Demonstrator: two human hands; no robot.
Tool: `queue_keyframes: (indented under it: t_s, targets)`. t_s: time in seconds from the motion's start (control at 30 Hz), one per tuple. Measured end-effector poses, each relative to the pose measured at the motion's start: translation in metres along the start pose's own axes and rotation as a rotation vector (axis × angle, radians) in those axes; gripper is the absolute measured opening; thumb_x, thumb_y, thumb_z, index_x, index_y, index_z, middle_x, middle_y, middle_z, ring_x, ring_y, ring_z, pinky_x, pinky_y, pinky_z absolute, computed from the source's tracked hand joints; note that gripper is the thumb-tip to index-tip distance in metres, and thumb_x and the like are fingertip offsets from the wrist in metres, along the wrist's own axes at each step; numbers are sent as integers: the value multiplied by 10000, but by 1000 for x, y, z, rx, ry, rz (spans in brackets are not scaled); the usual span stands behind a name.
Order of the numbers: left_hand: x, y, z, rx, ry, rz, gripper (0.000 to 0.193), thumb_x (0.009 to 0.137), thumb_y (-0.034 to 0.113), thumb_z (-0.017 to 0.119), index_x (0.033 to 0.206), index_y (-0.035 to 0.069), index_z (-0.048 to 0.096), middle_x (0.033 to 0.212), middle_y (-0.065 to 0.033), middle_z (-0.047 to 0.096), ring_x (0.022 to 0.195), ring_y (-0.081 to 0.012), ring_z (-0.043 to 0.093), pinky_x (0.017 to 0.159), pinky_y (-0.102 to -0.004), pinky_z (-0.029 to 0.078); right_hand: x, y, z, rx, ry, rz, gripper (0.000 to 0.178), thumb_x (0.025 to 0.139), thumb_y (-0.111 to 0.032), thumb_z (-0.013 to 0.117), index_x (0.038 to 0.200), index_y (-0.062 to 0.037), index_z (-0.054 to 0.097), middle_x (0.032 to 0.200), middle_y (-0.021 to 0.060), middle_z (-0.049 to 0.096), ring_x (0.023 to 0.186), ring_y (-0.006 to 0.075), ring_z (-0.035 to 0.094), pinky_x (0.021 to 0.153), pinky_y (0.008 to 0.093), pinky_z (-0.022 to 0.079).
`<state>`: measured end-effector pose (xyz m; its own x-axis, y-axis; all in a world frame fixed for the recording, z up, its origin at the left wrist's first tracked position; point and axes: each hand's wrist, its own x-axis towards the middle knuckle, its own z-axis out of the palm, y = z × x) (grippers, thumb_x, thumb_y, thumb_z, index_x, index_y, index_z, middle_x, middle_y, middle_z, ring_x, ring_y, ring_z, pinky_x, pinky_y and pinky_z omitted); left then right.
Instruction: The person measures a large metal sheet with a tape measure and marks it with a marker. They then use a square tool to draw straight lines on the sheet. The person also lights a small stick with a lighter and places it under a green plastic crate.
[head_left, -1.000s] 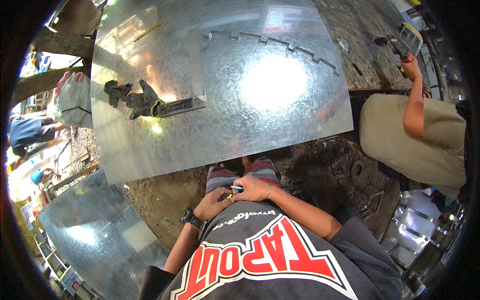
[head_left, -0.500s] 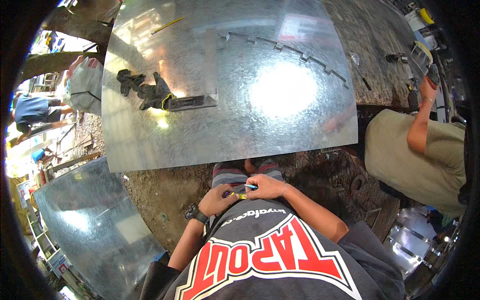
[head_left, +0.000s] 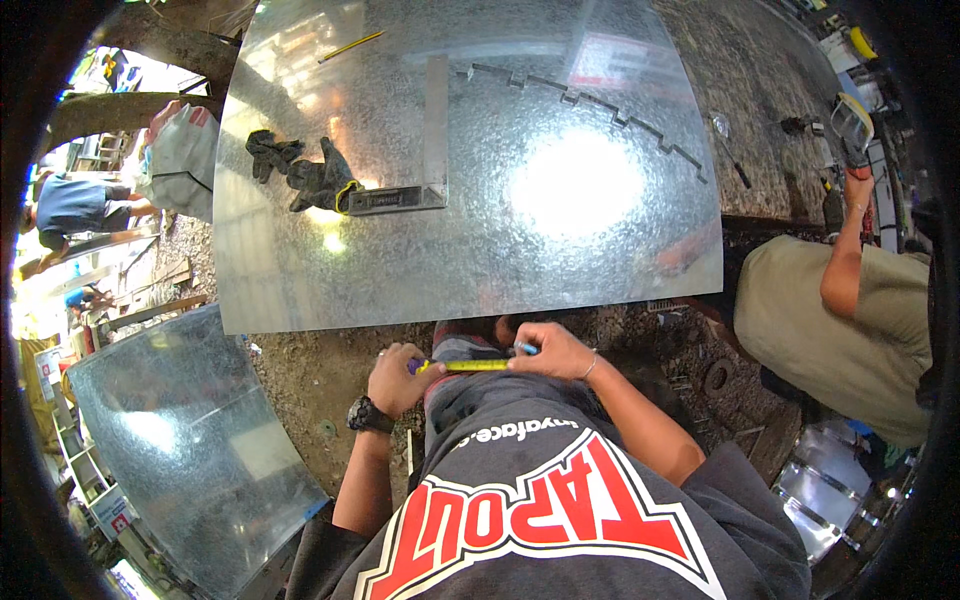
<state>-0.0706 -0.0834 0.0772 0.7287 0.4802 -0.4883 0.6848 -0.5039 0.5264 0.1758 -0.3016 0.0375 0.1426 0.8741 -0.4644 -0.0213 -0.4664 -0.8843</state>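
Holding a yellow measuring tape [head_left: 474, 366] in bent fingers, a worker [head_left: 520, 410] grips one end with the left hand [head_left: 398, 382] and the other, plus a small blue object [head_left: 525, 348], with the right hand [head_left: 555, 353]. A short length is out, seemingly an early stage; none lies on the metal sheet [head_left: 470, 270] beyond the fingers. Its long axis runs sideways between the hands, nearly level; which end leads is unclear.
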Motion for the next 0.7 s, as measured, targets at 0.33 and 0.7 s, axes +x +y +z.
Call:
queue_keyframes:
  t_s: [0.33,0.7]
  targets:
    - [11,-41,-34,136,162,-11,449,821,462,859,969,63,717,996,-140,674,978,-360,633,858,-473,517,-53,32,-55,24,208,223,238,934,-250,773,975,-15,775,772,12,710,718,110,612,702,329,515]
    - [18,-68,-50,147,205,61,405,844,426,853,953,66,702,966,-136,642,959,-368,607,864,-482,495,-50,11,-23,-148,412,241,271,929,-296,759,999,-34,749,891,102,732,853,194,675,816,405,536]
